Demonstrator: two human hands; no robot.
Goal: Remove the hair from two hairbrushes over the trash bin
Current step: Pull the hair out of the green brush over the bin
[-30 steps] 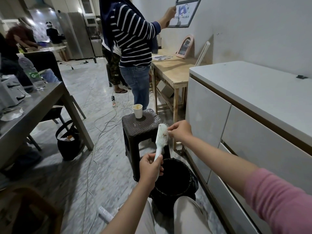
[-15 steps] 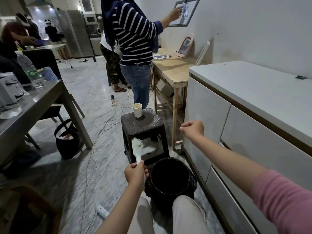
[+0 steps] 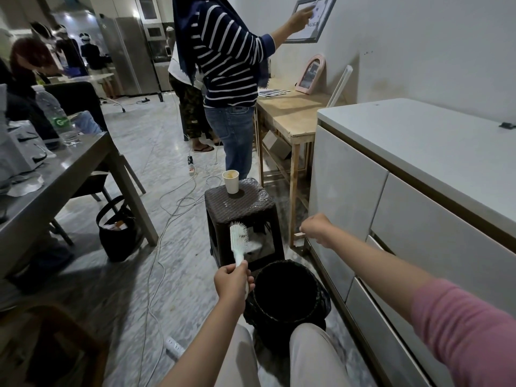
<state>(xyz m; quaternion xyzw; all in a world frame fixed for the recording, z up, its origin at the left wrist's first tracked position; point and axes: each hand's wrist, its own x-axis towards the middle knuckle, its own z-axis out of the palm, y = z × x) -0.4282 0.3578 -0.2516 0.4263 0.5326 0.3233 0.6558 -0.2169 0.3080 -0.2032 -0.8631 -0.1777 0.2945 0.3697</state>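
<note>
1. Where the seated person's knees meet the floor space ahead, a black trash bin stands open-topped, its rim just in front of the knees.
2. The bin sits in a narrow lane: a white drawer cabinet runs along its right side, and a dark woven plastic stool stands just behind it.
3. A paper cup stands upright on the stool's far left part.
4. Left of the bin the marble floor is open, crossed by loose white cables, up to a grey table.
5. The left hand is clamped around the handle of a white hairbrush, left of the bin's rim and not over its mouth.
6. The brush's long axis runs nearly upright, head up and leaning slightly away, bristles facing right.
7. The right hand is curled into a closed fist above and beyond the bin's right side, near the cabinet front; whether it pinches hair I cannot tell.
8. A person in a striped top stands beyond the stool, beside a wooden table.
</note>
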